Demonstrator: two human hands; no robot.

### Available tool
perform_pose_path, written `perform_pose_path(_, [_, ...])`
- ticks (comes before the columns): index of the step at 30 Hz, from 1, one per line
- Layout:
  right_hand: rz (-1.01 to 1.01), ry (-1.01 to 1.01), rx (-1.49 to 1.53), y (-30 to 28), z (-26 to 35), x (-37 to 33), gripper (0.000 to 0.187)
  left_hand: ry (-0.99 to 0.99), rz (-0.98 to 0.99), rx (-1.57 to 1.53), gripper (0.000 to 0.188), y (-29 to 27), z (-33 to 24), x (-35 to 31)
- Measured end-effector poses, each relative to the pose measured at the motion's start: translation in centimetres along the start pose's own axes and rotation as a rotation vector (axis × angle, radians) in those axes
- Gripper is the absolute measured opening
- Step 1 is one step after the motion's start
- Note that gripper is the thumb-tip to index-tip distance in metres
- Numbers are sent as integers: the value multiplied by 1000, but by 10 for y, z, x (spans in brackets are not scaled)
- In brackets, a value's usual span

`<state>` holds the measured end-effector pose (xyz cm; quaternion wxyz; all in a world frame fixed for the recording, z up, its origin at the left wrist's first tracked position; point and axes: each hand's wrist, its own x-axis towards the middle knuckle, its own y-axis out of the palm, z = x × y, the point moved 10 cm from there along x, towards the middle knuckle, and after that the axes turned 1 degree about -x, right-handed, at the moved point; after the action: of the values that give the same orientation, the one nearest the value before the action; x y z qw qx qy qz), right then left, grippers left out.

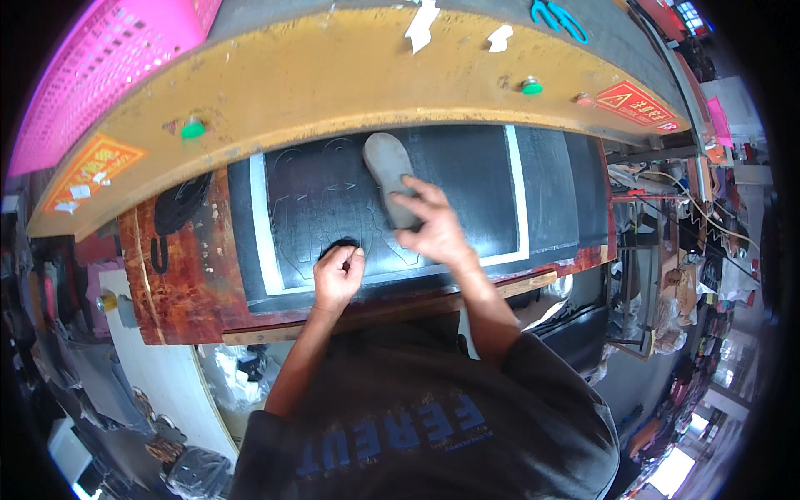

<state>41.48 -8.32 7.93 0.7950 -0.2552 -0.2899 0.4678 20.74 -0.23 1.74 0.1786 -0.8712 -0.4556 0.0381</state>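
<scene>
We see a pink perforated basket (125,71) at the upper left, on top of a yellow machine beam (375,75); its inside is hidden from us. Below the desk (183,283), on the left, a clear plastic bag (237,375) holds dark pieces that we cannot make out.

On the desk lies a black sheet (467,192), bordered by white strips (515,192) on its left, right and near sides. We find the grey sole-shaped block (386,158) on this sheet, near its middle, with its long axis running away from the person and its far end close to the beam. Sole-shaped outlines (308,200) mark the sheet to its left.

The right hand (433,229) has its fingers spread and touches the block's near, right-hand part; blur keeps us from telling how firm the grip is. The left hand (337,279) is curled narrow above the near part of the sheet, and we cannot tell whether its fingers hold anything.

To the right of the block, plain sheet gives open room as far as the white strip. The beam bounds the far side, and a wooden strip (400,308) runs along the desk's near edge, close to the person's body. Black flat pieces (182,204) lie by the left border.
</scene>
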Motion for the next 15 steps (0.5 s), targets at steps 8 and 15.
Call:
perform_pose_path(8, [-140, 152, 6, -80, -17, -60, 56, 20, 57, 31, 12, 2, -11, -64])
perform_pose_path(15, [-105, 204, -362, -31, -29, -81, 54, 27, 49, 81, 10, 1, -17, -59])
